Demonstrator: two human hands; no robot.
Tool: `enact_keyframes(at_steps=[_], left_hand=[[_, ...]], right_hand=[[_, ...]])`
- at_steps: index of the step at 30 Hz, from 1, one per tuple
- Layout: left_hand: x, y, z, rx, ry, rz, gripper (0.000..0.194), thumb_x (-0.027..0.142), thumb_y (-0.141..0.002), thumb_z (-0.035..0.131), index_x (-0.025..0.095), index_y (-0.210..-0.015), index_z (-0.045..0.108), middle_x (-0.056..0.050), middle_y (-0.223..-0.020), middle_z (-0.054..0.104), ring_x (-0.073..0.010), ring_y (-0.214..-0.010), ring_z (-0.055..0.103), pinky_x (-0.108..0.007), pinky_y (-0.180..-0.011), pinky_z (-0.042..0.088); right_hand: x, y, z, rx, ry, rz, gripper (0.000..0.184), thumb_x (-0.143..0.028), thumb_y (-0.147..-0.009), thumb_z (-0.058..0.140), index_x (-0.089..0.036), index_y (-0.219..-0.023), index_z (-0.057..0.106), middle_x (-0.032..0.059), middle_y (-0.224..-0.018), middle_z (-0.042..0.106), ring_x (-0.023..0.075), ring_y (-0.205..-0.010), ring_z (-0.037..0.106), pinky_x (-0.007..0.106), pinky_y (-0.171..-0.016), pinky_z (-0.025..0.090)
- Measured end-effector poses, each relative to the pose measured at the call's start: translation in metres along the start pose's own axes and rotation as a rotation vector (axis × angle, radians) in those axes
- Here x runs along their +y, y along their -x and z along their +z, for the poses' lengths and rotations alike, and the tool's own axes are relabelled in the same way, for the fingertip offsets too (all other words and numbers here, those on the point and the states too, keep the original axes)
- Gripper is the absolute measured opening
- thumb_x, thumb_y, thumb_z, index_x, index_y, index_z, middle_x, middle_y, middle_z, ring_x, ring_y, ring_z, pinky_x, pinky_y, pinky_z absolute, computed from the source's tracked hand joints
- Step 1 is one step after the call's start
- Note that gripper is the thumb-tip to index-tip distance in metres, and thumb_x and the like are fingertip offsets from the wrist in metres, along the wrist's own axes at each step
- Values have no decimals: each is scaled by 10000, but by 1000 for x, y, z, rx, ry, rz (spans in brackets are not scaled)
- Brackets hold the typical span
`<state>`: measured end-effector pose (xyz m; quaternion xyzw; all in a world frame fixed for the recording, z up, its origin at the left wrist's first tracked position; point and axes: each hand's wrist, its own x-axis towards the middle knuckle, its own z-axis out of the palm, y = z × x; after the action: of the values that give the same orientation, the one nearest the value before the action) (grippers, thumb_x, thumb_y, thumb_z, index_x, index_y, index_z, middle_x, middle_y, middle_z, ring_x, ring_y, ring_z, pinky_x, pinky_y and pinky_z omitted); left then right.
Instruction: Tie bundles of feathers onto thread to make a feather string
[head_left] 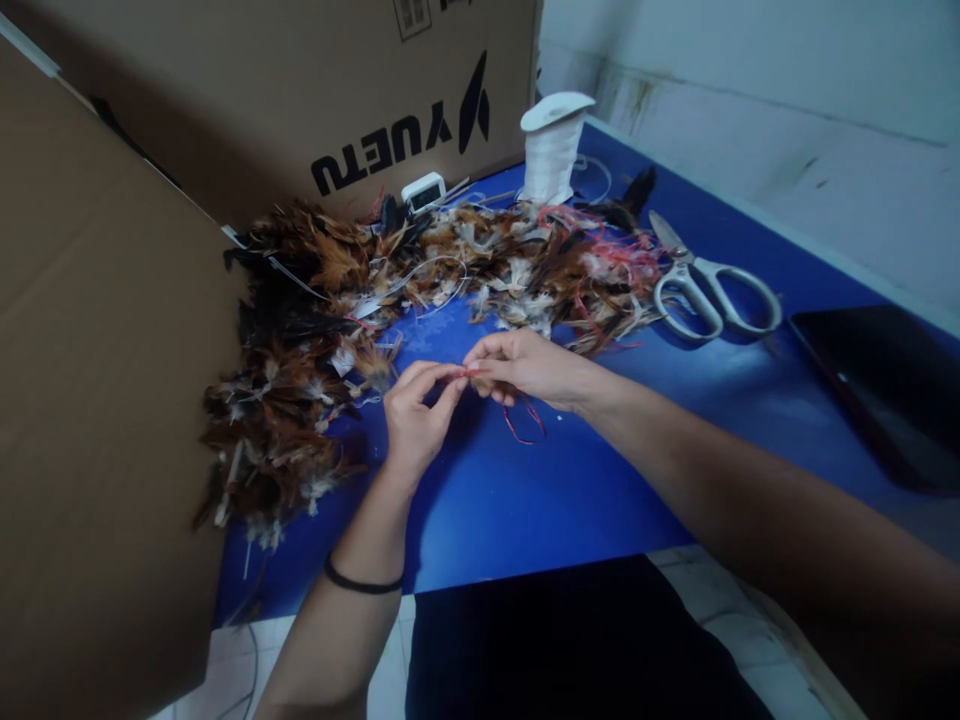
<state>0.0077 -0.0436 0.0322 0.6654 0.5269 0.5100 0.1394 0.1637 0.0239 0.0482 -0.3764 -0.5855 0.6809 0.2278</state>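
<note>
Over the near middle of the blue table, my left hand point(422, 412) and my right hand point(517, 366) meet fingertip to fingertip. Both are closed in a pinch on a thin red string point(525, 440). A loop of that string hangs below my right fingers. Whether anything else is between the fingertips is too small to make out. Behind and to the left of my hands lies a curved heap of brown, black and white feathers point(330, 260). Pink-red strands point(626, 258) lie on the heap's right end.
Metal scissors point(716, 295) lie open on the right, near a dark tablet or phone point(885, 385). At the back stand a white spool point(553, 150) and a small white digital display point(424, 192). Cardboard boxes point(97, 400) wall off the left and back of the blue table point(540, 520).
</note>
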Motion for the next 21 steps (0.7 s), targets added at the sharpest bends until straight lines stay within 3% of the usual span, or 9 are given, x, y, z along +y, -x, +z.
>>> enact_keyframes(at_steps=[2, 6, 8, 13, 21], left_hand=[[-4, 1, 1, 33, 76, -104, 72, 244, -747, 686, 204, -791, 727, -30, -761, 675, -132, -708, 600, -253, -689, 474], [-13, 2, 5, 142, 205, -307, 123, 287, -696, 729, 184, -763, 724, -25, -759, 677, -128, -714, 602, -246, -708, 465], [-16, 2, 6, 173, 248, -368, 150, 299, -677, 742, 177, -761, 720, -22, -754, 679, -127, -716, 605, -246, -716, 466], [-15, 2, 6, 155, 319, -409, 159, 298, -669, 748, 172, -758, 710, -12, -732, 681, -116, -679, 601, -241, -697, 473], [-13, 6, 9, 143, 292, -362, 132, 291, -695, 726, 176, -759, 710, -16, -745, 682, -117, -692, 606, -245, -700, 480]], right_hand=[[2, -2, -1, 112, 116, -141, 78, -224, -808, 554, -152, -796, 583, 20, -650, 608, 94, -526, 536, 226, -482, 431], [2, 2, 0, 475, 458, -589, 91, -197, -794, 542, -169, -821, 624, 52, -890, 627, 155, -857, 569, 291, -758, 458], [-1, 10, 4, 517, 550, -703, 105, -195, -801, 527, -180, -812, 630, 44, -886, 624, 151, -851, 556, 285, -773, 442], [-3, 22, 17, 343, 540, -629, 119, -253, -809, 535, -181, -821, 629, -2, -696, 613, 88, -596, 510, 236, -631, 421], [10, 7, 17, 198, 270, -344, 189, -316, -776, 602, -151, -869, 597, 1, -639, 625, 85, -513, 569, 211, -510, 442]])
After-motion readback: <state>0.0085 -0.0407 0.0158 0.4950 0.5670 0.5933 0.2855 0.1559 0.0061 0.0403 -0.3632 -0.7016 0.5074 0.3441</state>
